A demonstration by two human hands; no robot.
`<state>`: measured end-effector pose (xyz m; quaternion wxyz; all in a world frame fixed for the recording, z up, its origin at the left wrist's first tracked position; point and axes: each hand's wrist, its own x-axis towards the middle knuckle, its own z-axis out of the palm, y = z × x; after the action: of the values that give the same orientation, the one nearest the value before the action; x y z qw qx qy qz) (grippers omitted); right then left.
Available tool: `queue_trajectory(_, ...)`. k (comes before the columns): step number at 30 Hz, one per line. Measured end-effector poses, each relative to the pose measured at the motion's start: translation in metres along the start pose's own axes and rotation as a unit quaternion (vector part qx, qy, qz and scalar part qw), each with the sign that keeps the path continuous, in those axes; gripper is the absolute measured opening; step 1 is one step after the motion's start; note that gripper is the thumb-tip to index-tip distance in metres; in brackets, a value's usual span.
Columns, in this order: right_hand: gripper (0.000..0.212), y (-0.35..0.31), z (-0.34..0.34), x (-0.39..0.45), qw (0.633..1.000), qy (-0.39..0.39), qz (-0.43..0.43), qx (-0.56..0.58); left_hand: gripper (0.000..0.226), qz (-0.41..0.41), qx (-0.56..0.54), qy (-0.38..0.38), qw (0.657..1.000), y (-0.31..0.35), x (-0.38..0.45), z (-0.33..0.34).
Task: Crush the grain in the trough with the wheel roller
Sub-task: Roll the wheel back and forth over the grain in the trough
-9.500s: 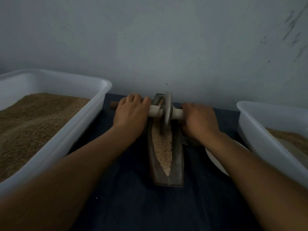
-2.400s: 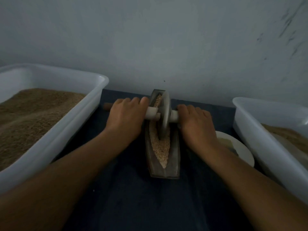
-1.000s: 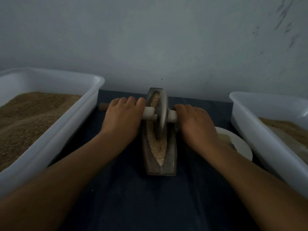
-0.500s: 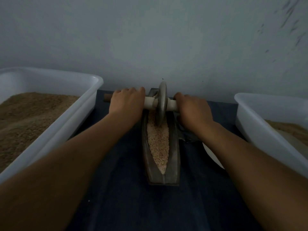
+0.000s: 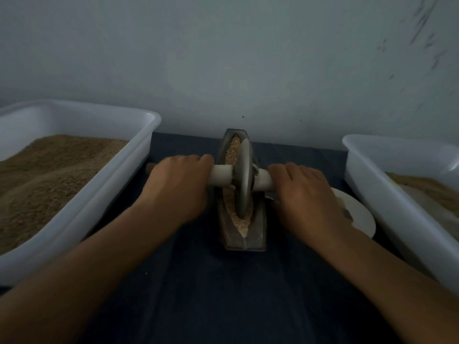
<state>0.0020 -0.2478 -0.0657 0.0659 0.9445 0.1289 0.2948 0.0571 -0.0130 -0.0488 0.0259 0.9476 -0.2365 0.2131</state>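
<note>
While curled round its pale axle, both hands' fingers [image 5: 293, 170]; thin metal wheel roller [image 5: 243, 180] in boat-shaped trough [image 5: 258, 234] of coarse grain [image 5: 232, 152].

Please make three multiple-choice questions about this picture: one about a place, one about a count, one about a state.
1. Where does the white plate lie?
A. Between the trough and the right tub
B. Inside the left tub
C. On top of the trough

2. How many white tubs are in view?
A. One
B. Two
C. Three

3. How are the hands on the wheel roller?
A. Both off it
B. Only one on it
C. Left hand and right hand each grip one handle end

Answers: 1 A, the plate shows past the right hand, beside the right tub. 2 B, one tub on each side. 3 C, the fingers curl over the axle on both sides of the wheel.
</note>
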Motion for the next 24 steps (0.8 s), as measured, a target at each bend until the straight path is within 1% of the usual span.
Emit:
queue_trajectory(2, 0.047, -0.003, -0.007, -0.006, 1.0, 0.005, 0.002, 0.009, 0.031, 0.006, 0.01, 0.012, 1.0, 0.002, -0.007, -0.006)
queue_trajectory(6, 0.042, -0.006, -0.007, -0.008, 1.0, 0.013, 0.003, 0.002, 0.036, 0.012, 0.052, 0.036, 0.998, 0.006, -0.015, -0.001)
queue_trajectory(11, 0.019, 0.002, 0.011, 0.014, 1.0, 0.004, 0.016, -0.011, 0.04, -0.009, 0.05, 0.032, 0.998, 0.007, 0.003, 0.015)
queue_trajectory(12, 0.017, 0.005, 0.016, 0.021, 1.0, -0.003, 0.022, -0.006, 0.039, -0.012, 0.052, 0.032, 0.998, 0.005, 0.01, 0.018)
queue_trajectory(17, 0.022, 0.021, 0.04, 0.06, 0.997, -0.052, 0.047, -0.038, 0.036, -0.031, 0.041, 0.012, 0.999, -0.005, 0.055, 0.034)
queue_trajectory(22, 0.034, 0.034, 0.05, 0.093, 0.996, -0.067, 0.051, -0.044, 0.031, -0.053, 0.041, 0.019, 0.998, -0.015, 0.09, 0.046)
queue_trajectory(24, 0.034, 0.037, 0.053, 0.1, 0.995, -0.065, 0.057, -0.04, 0.031, -0.054, 0.036, 0.015, 0.998, -0.017, 0.098, 0.047)
